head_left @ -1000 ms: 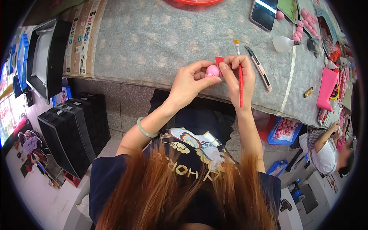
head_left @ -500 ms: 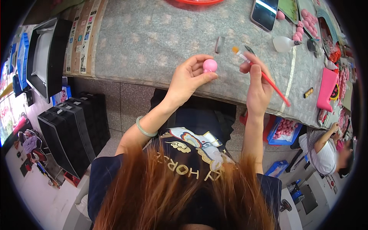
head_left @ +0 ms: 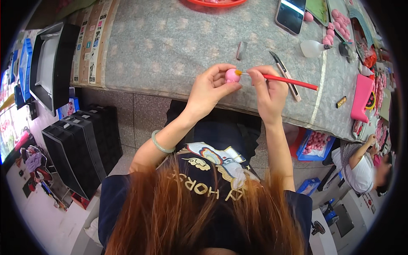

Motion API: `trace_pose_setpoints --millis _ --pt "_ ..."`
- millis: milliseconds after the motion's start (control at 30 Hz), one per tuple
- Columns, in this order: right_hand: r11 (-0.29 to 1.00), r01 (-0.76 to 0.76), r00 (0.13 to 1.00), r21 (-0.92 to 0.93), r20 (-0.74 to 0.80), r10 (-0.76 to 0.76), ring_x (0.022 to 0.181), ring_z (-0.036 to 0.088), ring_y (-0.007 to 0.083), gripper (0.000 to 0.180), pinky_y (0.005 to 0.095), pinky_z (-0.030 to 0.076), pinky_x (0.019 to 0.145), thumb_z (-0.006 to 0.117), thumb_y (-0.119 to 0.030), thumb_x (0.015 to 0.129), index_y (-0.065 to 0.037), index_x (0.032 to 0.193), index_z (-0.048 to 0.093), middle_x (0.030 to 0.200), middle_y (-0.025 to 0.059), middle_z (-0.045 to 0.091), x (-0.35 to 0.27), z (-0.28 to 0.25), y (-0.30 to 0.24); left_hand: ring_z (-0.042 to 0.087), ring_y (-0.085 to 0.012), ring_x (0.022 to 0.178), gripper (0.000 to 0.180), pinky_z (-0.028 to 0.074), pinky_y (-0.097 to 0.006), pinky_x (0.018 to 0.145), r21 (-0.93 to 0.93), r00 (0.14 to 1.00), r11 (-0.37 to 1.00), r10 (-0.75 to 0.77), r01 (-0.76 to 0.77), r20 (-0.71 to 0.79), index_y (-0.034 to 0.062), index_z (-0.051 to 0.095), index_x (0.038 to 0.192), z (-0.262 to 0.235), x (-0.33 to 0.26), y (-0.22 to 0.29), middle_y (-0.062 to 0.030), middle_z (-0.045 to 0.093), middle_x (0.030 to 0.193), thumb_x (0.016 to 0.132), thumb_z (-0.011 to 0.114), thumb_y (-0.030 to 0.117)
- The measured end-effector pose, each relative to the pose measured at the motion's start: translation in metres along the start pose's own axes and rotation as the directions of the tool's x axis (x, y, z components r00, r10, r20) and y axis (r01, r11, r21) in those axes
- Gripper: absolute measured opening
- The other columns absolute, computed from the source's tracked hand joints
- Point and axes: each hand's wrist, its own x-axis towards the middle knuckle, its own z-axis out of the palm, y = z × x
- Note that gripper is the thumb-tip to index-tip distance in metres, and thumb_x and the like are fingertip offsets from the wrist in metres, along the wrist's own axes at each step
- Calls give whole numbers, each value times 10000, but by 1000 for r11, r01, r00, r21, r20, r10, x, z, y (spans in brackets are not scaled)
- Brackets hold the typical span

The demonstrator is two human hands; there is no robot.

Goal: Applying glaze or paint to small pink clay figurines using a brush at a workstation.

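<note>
A small round pink figure is pinched between the thumb and fingers of my left hand, above the near edge of the cloth-covered table. My right hand grips a paintbrush with a red handle. The brush's orange-brown bristles touch the right side of the pink piece, and its handle points away to the right. Beyond my right hand a utility knife lies on the cloth, partly covered by the hand and brush. A small flat metal piece rests farther back.
A phone, a translucent squeeze bottle and several pink balls lie at the back right. A red tray stands at the far edge. At right are a pink tape dispenser, a blue bin below, and another person.
My right hand has moved left and turned the brush nearly level, bringing its tip onto the pink piece. More of the utility knife now shows. My left hand has stayed nearly still.
</note>
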Motion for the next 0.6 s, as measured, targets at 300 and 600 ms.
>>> trace_pose_setpoints --millis 300,600 --pt "993 121 991 -9 61 -120 583 466 89 98 209 359 529 537 -60 812 25 780 573 654 38 531 0 -5 -1 559 -119 876 335 465 -218 759 8 1000 1000 -4 4 6 -33 466 1055 3 0 2 -72 563 946 751 604 2" --pt "975 220 943 -23 -251 -219 659 469 107 231 215 365 600 441 -162 881 34 840 556 718 57 519 20 -75 -32 571 -135 810 350 452 -219 688 132 998 991 -3 12 -64 -16 460 1095 24 0 8 -106 559 991 763 571 2"
